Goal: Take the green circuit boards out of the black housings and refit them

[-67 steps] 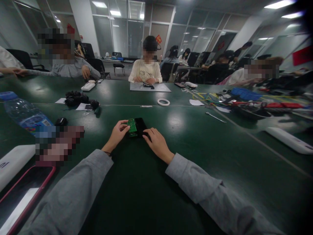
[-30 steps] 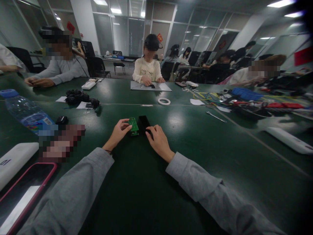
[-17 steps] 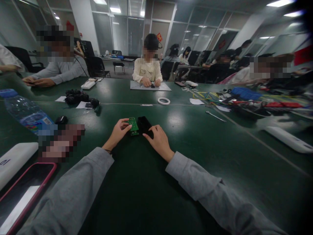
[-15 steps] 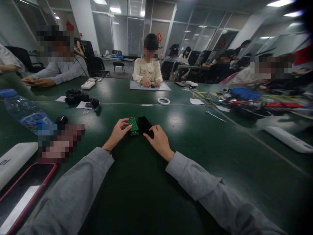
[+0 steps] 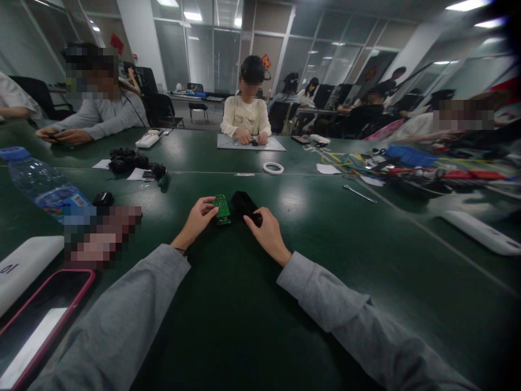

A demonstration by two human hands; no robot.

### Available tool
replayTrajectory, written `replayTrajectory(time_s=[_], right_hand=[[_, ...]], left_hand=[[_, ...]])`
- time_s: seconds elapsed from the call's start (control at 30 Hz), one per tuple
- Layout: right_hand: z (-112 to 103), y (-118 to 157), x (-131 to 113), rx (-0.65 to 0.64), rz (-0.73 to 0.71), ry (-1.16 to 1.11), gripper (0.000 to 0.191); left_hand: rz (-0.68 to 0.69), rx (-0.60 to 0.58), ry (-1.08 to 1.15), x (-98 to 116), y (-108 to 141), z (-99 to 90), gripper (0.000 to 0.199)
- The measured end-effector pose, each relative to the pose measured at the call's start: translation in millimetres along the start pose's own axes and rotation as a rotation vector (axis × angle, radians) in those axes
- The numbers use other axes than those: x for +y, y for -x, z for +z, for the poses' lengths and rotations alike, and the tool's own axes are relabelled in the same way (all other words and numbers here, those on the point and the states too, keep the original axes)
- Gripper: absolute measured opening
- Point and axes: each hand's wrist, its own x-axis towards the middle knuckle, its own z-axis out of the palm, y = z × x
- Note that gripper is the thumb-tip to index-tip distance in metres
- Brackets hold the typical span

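Note:
Near the middle of the green table, my left hand grips a green circuit board by its left side, thumb on top. Just right of the board, my right hand holds a black box-shaped case at its near right end, with the fingers closed round it. The case looks hollow and tilts toward the far left. A small gap separates board and case.
A bottle, a white power bank and a red-edged phone lie at the left. Beyond are black cables and a tape roll. A wrench lies right; a person sits opposite.
The black case has turned slightly and shifted a little right, away from the board. My right hand has moved slightly right with it, its fingers more curled. My left hand has barely moved.

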Motion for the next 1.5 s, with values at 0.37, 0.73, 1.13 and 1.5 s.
replayTrajectory(time_s=[0.37, 0.73, 1.13, 1.5], right_hand=[[2, 0, 2, 0.001, 0.000, -0.006, 0.026], [0, 0, 0, 0.001, -0.013, -0.006, 0.025], [-1, 0, 0, -0.003, -0.014, 0.010, 0.024], [3, 2, 1, -0.023, -0.052, 0.081, 0.028]], left_hand=[[-0.011, 0.010, 0.039, 3, -1, 3.3, 0.042], [0.047, 0.024, 0.020, 2, 1, 2.3, 0.045], [0.079, 0.047, -0.065, 2, -1, 1.8, 0.047], [0.088, 0.075, -0.045, -9, -5, 0.7, 0.039]])
